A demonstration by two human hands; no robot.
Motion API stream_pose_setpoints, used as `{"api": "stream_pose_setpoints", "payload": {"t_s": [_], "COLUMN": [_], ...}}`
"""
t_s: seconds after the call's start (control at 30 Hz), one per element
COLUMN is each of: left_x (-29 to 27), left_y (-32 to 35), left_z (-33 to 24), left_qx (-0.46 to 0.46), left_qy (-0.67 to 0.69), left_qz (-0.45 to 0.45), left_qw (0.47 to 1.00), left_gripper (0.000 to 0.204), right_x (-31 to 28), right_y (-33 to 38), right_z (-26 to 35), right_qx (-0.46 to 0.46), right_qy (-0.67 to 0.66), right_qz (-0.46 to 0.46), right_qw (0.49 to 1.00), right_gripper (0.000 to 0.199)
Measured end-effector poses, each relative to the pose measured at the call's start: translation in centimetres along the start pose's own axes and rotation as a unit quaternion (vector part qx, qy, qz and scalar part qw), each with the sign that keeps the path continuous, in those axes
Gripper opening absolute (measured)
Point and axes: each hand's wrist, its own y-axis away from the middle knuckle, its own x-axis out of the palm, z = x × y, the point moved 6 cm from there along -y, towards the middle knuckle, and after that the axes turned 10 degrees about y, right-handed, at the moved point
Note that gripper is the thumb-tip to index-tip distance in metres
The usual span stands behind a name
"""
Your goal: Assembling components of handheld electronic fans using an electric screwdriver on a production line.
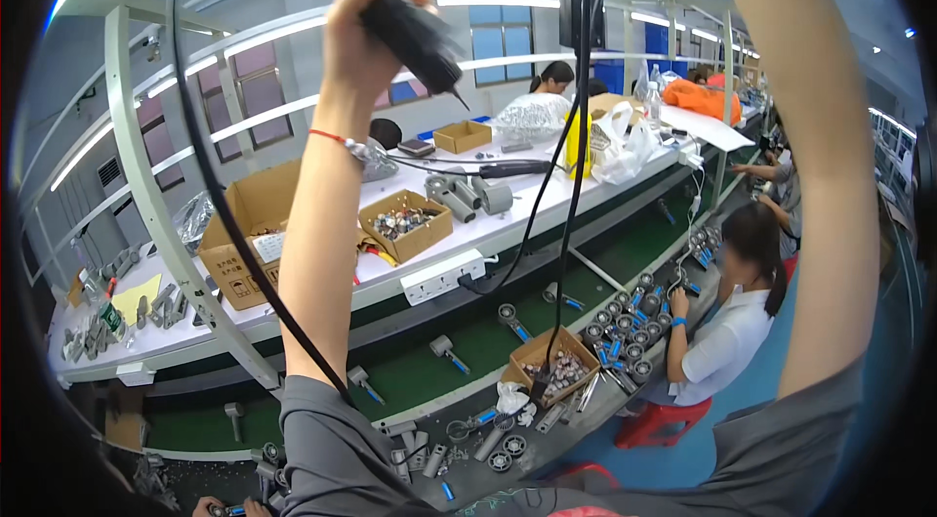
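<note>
My left hand (369, 24) is raised high and grips a black electric screwdriver (395, 14), bit end pointing down to the right. Its index finger sticks out straight. A red string sits on that wrist. The tool's black cable (210, 175) loops down past my left elbow. My right forearm (820, 126) also reaches up; it leaves the picture at the top edge, so that hand is hidden. A second black cable (578, 175) hangs between my arms down to a cardboard box of small metal parts (556, 361).
A green conveyor belt (468, 341) carries grey metal parts with blue handles. Behind it a white shelf (439, 268) holds cardboard boxes, grey motors and bags. A seated person in a white shirt (727, 336) works at the right on a red stool; others sit farther back.
</note>
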Motion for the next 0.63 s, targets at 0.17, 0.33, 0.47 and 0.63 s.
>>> {"api": "stream_pose_setpoints", "payload": {"t_s": [0.17,0.33,0.47,0.63], "left_x": [-0.6,2.1,4.8,4.4], "left_y": [0.6,2.3,3.0,3.9], "left_z": [-3.2,-7.0,-7.3,-8.5], "left_qx": [0.02,0.054,0.071,0.047], "left_qy": [0.023,-0.109,-0.088,-0.237], "left_qz": [-0.055,-0.02,0.017,-0.027], "left_qw": [0.998,0.992,0.993,0.97], "left_gripper": [0.045,0.067,0.069,0.078], "right_x": [-1.6,-0.5,-3.3,-0.9], "right_y": [-10.8,-7.9,-9.6,-8.0], "right_z": [-5.7,-2.9,-3.2,-3.1], "right_qx": [-0.058,0.08,-0.003,-0.06], "right_qy": [-0.058,-0.353,-0.101,0.036], "right_qz": [0.119,0.474,0.284,0.104], "right_qw": [0.989,0.803,0.953,0.992], "right_gripper": [0.03,0.028,0.029,0.035]}}
